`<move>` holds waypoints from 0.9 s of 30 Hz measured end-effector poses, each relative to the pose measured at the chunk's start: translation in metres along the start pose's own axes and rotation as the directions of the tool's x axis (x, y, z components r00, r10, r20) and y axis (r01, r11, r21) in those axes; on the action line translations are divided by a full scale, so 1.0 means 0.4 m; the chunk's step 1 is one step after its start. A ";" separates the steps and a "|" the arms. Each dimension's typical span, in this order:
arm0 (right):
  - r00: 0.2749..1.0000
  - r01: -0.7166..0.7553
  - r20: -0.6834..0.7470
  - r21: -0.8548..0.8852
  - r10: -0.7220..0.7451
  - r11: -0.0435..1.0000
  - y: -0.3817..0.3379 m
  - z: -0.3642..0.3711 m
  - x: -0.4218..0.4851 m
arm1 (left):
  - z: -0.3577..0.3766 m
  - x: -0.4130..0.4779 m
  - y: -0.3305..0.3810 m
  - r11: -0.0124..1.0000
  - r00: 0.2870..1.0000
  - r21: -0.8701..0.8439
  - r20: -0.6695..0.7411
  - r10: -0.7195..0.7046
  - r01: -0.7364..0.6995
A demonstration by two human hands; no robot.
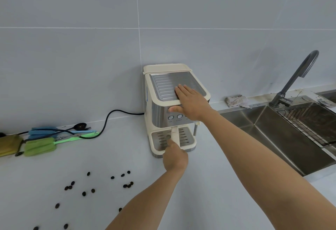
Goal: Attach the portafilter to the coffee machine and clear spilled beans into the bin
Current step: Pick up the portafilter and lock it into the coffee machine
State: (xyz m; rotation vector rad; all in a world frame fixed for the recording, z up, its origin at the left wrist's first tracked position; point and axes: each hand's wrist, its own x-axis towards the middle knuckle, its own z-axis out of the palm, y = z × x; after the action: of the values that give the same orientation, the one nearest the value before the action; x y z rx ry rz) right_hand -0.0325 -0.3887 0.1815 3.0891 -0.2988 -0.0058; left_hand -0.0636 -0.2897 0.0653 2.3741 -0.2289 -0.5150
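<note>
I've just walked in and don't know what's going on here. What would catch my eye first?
First, the cream and steel coffee machine against the wall, with both hands on it: the right hand pressed flat on its top, the left hand gripping the portafilter handle over the drip tray. Next, the dark coffee beans scattered across the white counter at lower left. A steel sink with a dark tap sits to the right.
</note>
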 end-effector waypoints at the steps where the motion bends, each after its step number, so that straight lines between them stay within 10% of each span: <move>1: 1.000 0.000 0.001 0.001 0.000 1.000 -0.001 0.001 -0.001 | 0.000 0.000 -0.001 1.000 1.000 0.000 0.002 0.002 -0.002; 12: 0.999 -0.050 0.008 0.020 0.050 0.999 -0.019 -0.001 -0.017 | -0.040 0.004 -0.029 0.981 0.975 0.064 0.139 0.174 -0.184; 17: 0.994 -0.109 -0.016 0.074 0.111 0.991 -0.064 0.007 -0.033 | -0.129 0.019 -0.097 0.848 0.900 0.313 0.053 0.433 -0.427; 27: 0.988 -0.094 -0.102 0.203 0.116 0.975 -0.314 0.010 -0.004 | -0.449 0.055 -0.293 0.637 0.824 0.662 -0.050 0.564 -0.395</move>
State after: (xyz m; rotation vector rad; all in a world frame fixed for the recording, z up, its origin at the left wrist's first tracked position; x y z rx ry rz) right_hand -0.0102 -0.2654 0.1727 3.2469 -0.4856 0.2149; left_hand 0.0352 -0.1023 0.1040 2.8119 -1.0402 0.1800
